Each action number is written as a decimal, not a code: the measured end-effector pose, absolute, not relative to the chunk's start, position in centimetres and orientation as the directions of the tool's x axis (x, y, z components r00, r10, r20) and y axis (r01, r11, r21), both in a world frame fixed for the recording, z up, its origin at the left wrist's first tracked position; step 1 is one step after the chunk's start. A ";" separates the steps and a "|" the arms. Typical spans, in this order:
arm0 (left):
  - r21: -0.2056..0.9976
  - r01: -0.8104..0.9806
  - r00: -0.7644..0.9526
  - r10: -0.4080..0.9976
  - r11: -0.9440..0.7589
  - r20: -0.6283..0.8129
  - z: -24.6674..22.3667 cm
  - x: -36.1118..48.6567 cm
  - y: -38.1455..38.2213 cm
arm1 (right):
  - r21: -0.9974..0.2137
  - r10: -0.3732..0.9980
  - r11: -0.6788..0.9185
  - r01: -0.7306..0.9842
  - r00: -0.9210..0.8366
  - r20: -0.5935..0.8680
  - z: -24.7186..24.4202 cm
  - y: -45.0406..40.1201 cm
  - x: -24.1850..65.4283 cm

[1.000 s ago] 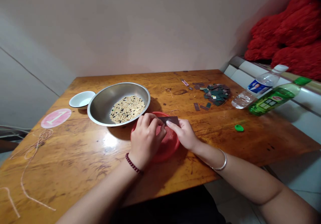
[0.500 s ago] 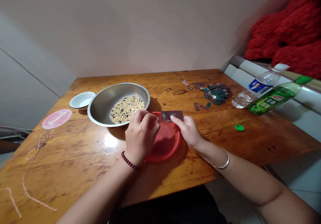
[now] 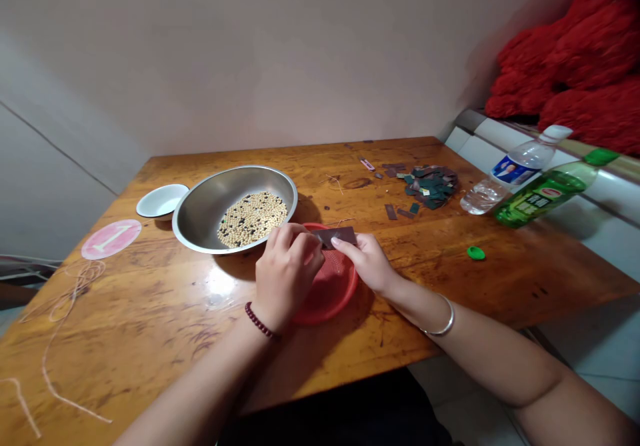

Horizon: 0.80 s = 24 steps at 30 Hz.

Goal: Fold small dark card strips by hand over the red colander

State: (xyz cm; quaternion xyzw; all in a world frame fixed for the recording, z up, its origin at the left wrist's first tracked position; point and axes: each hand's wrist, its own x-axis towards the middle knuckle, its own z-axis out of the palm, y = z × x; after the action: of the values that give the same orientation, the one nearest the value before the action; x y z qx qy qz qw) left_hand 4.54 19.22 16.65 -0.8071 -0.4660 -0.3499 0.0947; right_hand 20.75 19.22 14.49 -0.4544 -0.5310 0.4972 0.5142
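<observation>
My right hand [image 3: 367,259] pinches a flat, dark brown rectangular piece [image 3: 344,236], thumb on top. My left hand [image 3: 287,266] is closed at the left end of that piece, its fingertips mostly hidden behind its knuckles; what they grip I cannot make out. Just below both hands lies a red plastic basket [image 3: 333,293] with a perforated bottom, partly covered by my left hand. Behind it to the left, a metal basin [image 3: 200,216] holds many pale beads [image 3: 265,209] mixed with dark ones.
A small white bowl [image 3: 163,199], a pink disc marked 1 [image 3: 111,239] and loose string [image 3: 75,293] lie left. Dark green and brown pieces [image 3: 433,186] are heaped at right, near a green cap [image 3: 476,253], a clear bottle [image 3: 515,169] and a green bottle [image 3: 545,196].
The brown piece and my right hand have shifted slightly left and down. My left hand has moved a little right, and its fingers now meet the piece's left end.
</observation>
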 end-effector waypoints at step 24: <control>0.217 0.836 0.296 0.746 -0.505 0.596 16.8 4.6 19.0 | -0.997 0.994 0.060 -0.052 -0.087 0.064 14.4 19.3 20.6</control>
State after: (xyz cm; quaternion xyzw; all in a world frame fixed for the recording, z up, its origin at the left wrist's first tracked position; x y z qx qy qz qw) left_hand 4.62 19.00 16.79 -0.8022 -0.4930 -0.3300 0.0677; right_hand 20.60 19.29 14.41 -0.4489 -0.5245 0.5183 0.5048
